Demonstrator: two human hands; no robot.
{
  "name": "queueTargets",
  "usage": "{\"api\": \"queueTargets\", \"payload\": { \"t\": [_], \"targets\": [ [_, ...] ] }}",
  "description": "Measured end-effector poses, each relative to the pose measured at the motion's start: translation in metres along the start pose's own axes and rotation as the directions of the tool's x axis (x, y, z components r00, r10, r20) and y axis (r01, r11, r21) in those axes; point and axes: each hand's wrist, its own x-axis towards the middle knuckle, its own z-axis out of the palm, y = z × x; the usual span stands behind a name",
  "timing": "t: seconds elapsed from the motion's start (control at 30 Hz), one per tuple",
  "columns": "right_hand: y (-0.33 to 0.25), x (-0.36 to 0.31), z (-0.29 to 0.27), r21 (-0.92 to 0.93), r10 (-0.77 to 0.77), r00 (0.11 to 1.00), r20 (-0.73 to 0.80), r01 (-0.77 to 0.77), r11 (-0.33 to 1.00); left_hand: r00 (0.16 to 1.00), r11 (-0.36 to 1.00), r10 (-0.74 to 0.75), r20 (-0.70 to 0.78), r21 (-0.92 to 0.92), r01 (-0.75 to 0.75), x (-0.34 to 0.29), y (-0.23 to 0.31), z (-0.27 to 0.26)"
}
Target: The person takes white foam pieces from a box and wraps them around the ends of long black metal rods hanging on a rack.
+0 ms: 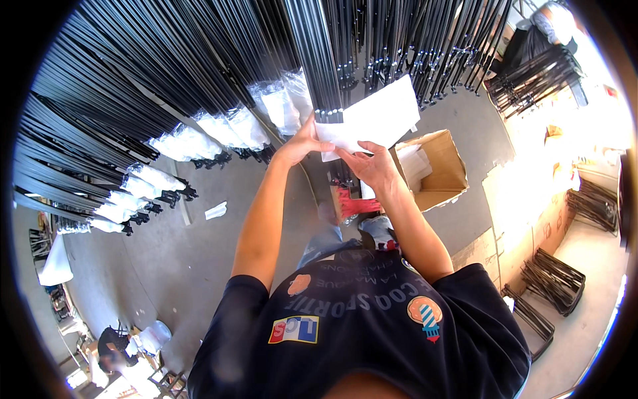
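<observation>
A bundle of black rods [314, 60] stands in front of me, its near ends side by side at my hands. A white sheet [382, 113] lies across those ends and spreads out to the right. My left hand [303, 143] is closed on the sheet's left part, thumb on top and fingers mostly hidden behind the rods. With thumb and fingers, my right hand [372, 166] pinches the sheet's near edge, close to my left thumb. Whether the sheet goes fully round the rods cannot be seen.
An open cardboard box [438, 166] with white sheets [413, 165] inside stands right of my right hand. Many black rods [133, 80] fill the left, several with white wrappings [186, 141]. Red material [355, 203] sits below my hands. Dark metal frames [553, 282] lie right; a person [551, 26] is at the far right.
</observation>
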Motion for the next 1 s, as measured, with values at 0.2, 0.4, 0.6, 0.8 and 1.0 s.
{"api": "queueTargets", "payload": {
  "t": [0.2, 0.4, 0.6, 0.8, 1.0],
  "targets": [
    [-0.017, 0.027, -0.029, -0.307, 0.003, 0.993, 0.120, 0.034, 0.951, 0.998, 1.000, 0.012, 0.066, -0.018, -0.011, 0.005, -0.017, -0.012],
    [0.004, -0.008, 0.012, -0.396, -0.229, 0.971, 0.071, 0.238, 0.887, 0.995, 0.995, 0.094, -0.041, 0.020, -0.093, 0.007, -0.011, 0.006],
    [0.028, -0.010, 0.007, -0.968, -0.669, 0.715, 0.203, 0.251, -0.025, 0.989, 0.993, 0.122, -0.079, 0.010, -0.121, 0.008, -0.014, 0.010],
    [0.010, 0.019, -0.017, -0.716, -0.586, 0.436, 0.683, 0.560, -0.418, 0.987, 0.990, 0.141, -0.073, -0.007, -0.142, 0.006, -0.018, 0.004],
    [-0.015, 0.034, -0.006, -0.681, -0.033, 0.835, 0.549, 0.469, 0.562, 0.983, 0.987, 0.159, -0.098, 0.012, -0.158, 0.003, -0.021, 0.006]
  ]
}}
